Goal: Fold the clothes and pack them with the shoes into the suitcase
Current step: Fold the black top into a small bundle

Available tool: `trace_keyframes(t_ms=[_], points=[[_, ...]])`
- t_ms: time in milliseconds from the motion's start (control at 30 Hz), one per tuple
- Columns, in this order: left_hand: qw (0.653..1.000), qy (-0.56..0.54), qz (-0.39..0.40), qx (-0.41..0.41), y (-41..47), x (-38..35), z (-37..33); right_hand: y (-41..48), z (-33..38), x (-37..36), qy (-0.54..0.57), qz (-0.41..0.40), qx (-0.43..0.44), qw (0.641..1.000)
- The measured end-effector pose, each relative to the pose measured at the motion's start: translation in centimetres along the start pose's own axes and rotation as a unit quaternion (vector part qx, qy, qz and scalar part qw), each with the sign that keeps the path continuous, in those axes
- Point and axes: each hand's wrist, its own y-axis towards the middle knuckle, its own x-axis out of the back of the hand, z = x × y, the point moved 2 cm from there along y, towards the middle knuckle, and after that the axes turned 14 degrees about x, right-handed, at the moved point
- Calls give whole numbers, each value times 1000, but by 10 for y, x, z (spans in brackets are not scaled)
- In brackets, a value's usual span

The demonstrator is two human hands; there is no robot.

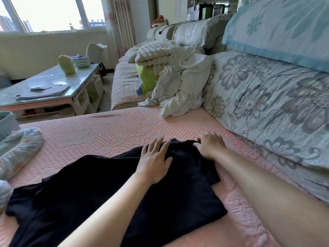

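Observation:
A black garment [99, 196] lies spread on the pink quilted sofa seat [99, 129], partly folded at its far end. My left hand [154, 161] rests flat on the garment's upper part with the fingers spread. My right hand [211, 145] sits at the far right corner of the garment, its fingertips curled and pinching the cloth edge. A crumpled white garment [183, 86] is heaped further back on the seat against the backrest. No suitcase or shoes are in view.
A floral backrest cushion [267, 104] runs along the right. A cream knobbly blanket [154, 50] and a green item [147, 79] lie behind the white heap. A glass coffee table [53, 86] with papers stands left. A pale floral cloth [19, 150] lies at the seat's left edge.

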Motion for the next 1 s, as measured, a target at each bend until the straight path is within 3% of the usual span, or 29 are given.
trace_keyframes(t_ms=[133, 267, 367, 467, 533, 633, 700, 800, 900, 1000], points=[[999, -30, 35, 13, 3, -13, 4, -1, -10, 2, -55, -9, -61, 997], [998, -21, 57, 9, -1, -8, 4, -6, 12, 5, -154, -39, 20, 987], [999, -8, 30, 6, -19, 2, 8, -20, 34, 16, -103, -79, 74, 989], [994, 19, 106, -12, -49, 0, 4, -45, 51, 14, 13, 7, 59, 998], [989, 23, 140, -35, -72, -1, -1, -64, 58, 10, 8, 78, 58, 995], [983, -6, 155, -95, -104, 3, -5, -90, 64, 13, 1, 96, 48, 994], [978, -77, 148, -127, -122, 10, -3, -106, 66, 18, 12, 99, 26, 995], [975, -174, 85, -104, -146, 28, 12, -130, 71, 20, 44, 115, -4, 992], [987, -126, -14, -100, -169, 39, 28, -150, 76, 23, 103, 82, 0, 991], [988, -130, -33, -83, -188, 37, 42, -163, 84, 28, 193, -2, 29, 981]])
